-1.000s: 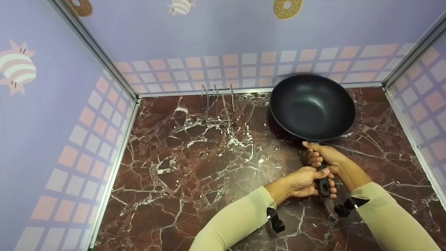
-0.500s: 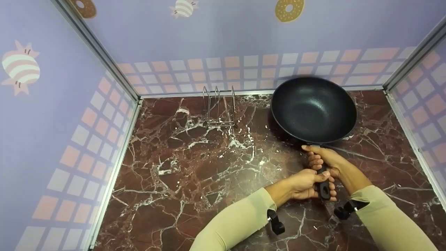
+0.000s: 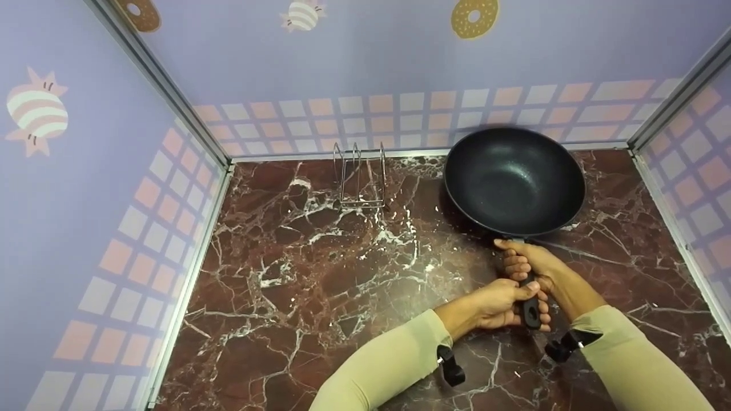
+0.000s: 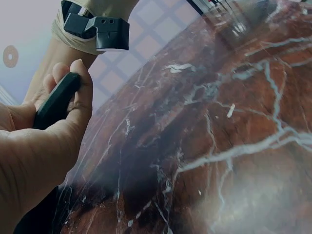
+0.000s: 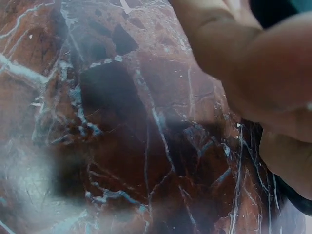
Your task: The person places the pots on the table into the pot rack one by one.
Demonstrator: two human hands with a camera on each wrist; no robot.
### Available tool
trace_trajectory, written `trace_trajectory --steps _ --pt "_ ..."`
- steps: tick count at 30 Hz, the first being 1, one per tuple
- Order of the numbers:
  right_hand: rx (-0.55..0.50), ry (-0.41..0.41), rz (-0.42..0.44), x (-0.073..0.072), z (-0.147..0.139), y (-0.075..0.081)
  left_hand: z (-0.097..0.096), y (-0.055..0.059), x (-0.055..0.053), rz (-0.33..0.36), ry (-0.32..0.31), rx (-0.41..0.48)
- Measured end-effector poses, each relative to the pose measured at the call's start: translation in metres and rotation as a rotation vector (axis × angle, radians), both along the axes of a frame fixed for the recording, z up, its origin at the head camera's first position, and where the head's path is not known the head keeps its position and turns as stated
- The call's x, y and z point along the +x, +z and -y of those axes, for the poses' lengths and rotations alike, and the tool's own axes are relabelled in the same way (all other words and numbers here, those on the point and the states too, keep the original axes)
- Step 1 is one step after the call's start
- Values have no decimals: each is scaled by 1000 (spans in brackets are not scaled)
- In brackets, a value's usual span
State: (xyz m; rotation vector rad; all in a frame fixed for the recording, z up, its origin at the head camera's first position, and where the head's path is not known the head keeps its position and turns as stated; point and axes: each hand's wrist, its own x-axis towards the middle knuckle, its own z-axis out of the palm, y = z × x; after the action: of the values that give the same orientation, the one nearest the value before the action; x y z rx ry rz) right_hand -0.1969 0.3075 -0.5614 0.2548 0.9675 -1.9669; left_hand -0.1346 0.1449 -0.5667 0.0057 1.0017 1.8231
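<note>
A black wok (image 3: 511, 180) with a long black handle (image 3: 531, 313) is at the back right in the head view, its inside facing me. My right hand (image 3: 532, 264) grips the handle close to the bowl, with the thumb lying along it. Nearer the handle's end, my left hand (image 3: 505, 303) holds it, thumb on top and fingers passing underneath. In the left wrist view that hand's fingers (image 4: 84, 97) curl round the handle tip. The right wrist view shows only part of the right hand (image 5: 263, 63), blurred. Whether the wok touches the counter cannot be told.
A small metal wire rack (image 3: 361, 177) stands against the back wall, left of the wok. The dark red marbled counter (image 3: 320, 274) has small white specks on it. Patterned purple walls (image 3: 365, 63) close off the back, left and right.
The head view has shifted very slightly, so the whole scene sits a little lower. Both hands keep their hold on the wok's handle, and the wok stays at the back right.
</note>
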Motion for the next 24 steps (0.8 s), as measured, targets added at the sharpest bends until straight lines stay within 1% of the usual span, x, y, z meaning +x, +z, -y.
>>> trace_trajectory --steps 6,9,11,14,16,17,21,24 --pt "126 -90 -45 2 10 9 8 2 -3 -14 -7 31" --pt "151 -137 -73 4 15 16 15 4 -5 -42 -34 52" --pt "141 -164 -102 5 19 20 20 7 -6 -81 -65 72" --pt "68 -177 -140 7 23 25 29 11 -8 -137 -119 115" --pt "-11 -164 -156 8 25 28 34 13 -9 -170 -155 149" --pt "-52 -151 -155 9 25 29 37 14 -9 -175 -170 161" --pt "-187 -105 -148 11 27 29 46 15 -9 -169 -206 209" --pt "-261 -86 -158 14 29 27 50 16 -7 -146 -208 248"
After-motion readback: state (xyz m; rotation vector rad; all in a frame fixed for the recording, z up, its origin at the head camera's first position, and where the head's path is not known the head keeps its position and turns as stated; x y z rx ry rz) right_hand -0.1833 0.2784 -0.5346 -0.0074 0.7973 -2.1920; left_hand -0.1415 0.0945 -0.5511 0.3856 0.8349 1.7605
